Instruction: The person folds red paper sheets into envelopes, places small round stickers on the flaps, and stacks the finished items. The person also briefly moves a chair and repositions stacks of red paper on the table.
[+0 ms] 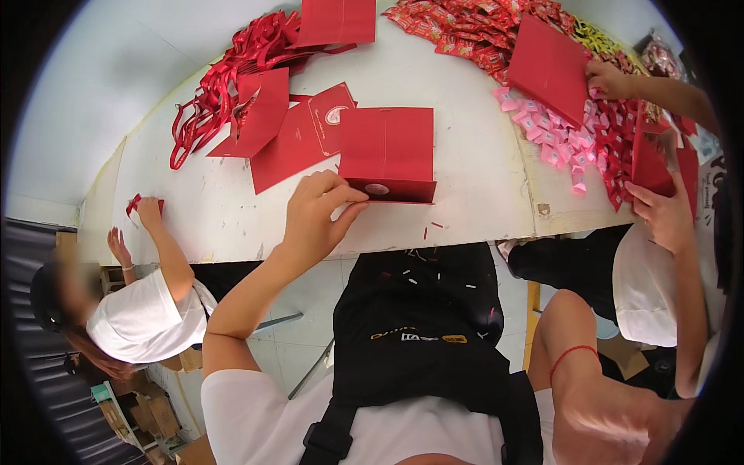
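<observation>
My left hand [322, 209] pinches the near left edge of a red folding cardboard box [387, 147] close to the table's front edge. The box's flat panel lies toward the far side, and its near part stands up as a narrow wall with a pale round mark inside. My right hand [612, 411] is raised close to the camera at the lower right, below a red string bracelet [572, 358]; its fingers do not show clearly. Flat red card [298, 143] and a partly folded red box [260, 112] lie just left of the box.
On the white table [457, 170] are red ribbons [248, 54], red packets [465, 31] and pink wrapped pieces [550, 132]. At right, a co-worker's hands [663, 209] hold red boxes. Another person [147, 310] handles something red at left. Small scraps lie on my black apron [418, 310].
</observation>
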Available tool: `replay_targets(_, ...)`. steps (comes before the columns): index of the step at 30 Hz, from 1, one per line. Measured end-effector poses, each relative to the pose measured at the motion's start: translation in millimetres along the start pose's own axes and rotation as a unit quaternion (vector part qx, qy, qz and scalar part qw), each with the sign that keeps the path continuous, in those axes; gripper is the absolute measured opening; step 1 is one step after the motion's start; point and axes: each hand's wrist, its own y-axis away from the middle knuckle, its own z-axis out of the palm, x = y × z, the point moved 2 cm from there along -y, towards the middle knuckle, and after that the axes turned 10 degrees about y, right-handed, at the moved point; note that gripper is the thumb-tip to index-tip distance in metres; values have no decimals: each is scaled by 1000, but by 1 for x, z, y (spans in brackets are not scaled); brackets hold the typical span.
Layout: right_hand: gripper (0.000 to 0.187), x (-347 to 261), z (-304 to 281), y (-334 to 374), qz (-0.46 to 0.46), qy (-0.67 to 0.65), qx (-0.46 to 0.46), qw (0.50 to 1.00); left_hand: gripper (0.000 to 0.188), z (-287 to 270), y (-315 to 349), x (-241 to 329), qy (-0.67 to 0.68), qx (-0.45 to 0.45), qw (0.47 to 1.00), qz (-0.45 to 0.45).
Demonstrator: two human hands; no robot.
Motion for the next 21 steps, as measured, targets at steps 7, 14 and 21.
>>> replay_targets(7,28,64,-33,105,290,222,-206,908,9,11,-21,-6,299,-194,909,-216)
replay_targets(14,27,106,-50,188,245,448,-305,804,10,17,-52,-19,326,-406,777,-355)
replay_targets(21,25,122,-59,190,64,450,-367,811,13,20,-65,-40,383,-457,703,-387)
